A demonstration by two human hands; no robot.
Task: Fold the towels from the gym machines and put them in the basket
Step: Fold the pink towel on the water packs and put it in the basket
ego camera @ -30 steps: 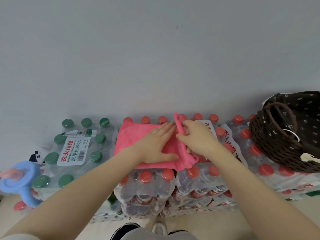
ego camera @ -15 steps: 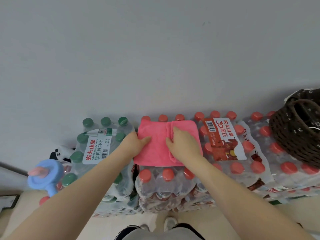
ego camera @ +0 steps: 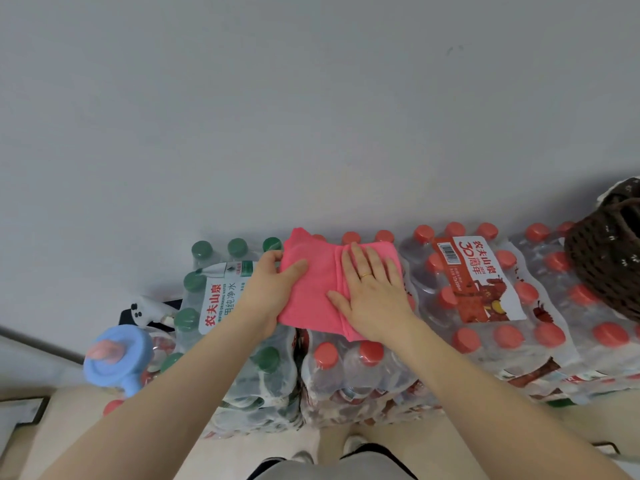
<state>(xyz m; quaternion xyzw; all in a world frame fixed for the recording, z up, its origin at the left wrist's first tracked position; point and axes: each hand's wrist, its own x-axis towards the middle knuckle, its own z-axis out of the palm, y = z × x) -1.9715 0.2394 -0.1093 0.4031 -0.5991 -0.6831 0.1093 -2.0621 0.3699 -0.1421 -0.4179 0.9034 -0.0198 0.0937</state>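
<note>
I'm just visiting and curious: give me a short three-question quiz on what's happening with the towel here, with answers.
1. True or false: the right hand lies flat on the pink towel.
2. Which hand grips the towel's left edge? A) left hand B) right hand C) neither
3. Fill in: the towel rests on packs of ____.

Key: 1. True. 2. A. 3. Water bottles with red caps; the woven basket stands further right, on other packs.

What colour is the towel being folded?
Pink towel, plain with no pattern, seen in the head view.
</note>
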